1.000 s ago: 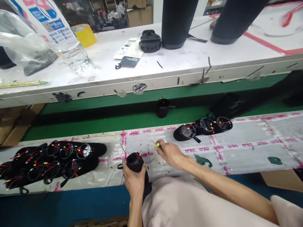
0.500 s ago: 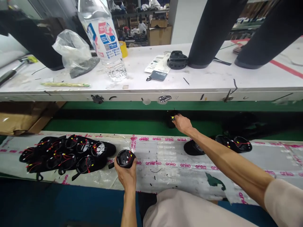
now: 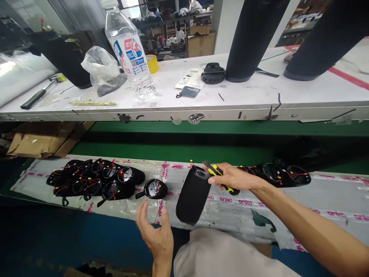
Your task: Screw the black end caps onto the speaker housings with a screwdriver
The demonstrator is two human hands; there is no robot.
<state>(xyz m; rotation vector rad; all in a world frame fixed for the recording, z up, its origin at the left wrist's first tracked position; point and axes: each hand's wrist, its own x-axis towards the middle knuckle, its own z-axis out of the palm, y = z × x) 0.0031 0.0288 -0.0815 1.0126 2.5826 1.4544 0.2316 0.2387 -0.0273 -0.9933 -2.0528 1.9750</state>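
Note:
My right hand (image 3: 229,177) is closed round a yellow-and-black tool, seemingly a utility knife (image 3: 215,171), and also grips the upper end of a black fabric-covered speaker body (image 3: 192,198). That speaker body is tilted above the plastic-covered surface, its lower end toward me. With fingers spread and nothing in them, my left hand (image 3: 157,231) is just below another black speaker body (image 3: 155,189), which lies with its open end up, wires showing and a strap at its side. Farther left lies a cluster of similar black speaker bodies (image 3: 111,190) with red wires and yellow connectors.
Several more black speaker bodies (image 3: 298,176) lie at the right, partly behind my forearm. A white shelf (image 3: 170,100) crosses above, holding a water bottle (image 3: 135,57), a plastic bag (image 3: 100,67), yellow tape (image 3: 152,63), a hammer (image 3: 37,98) and tall black cylinders (image 3: 242,42). Cardboard (image 3: 40,140) is at left.
My left hand has let go of its speaker body and drawn back toward me. My right hand has come from the green belt toward me with a speaker body and the tool.

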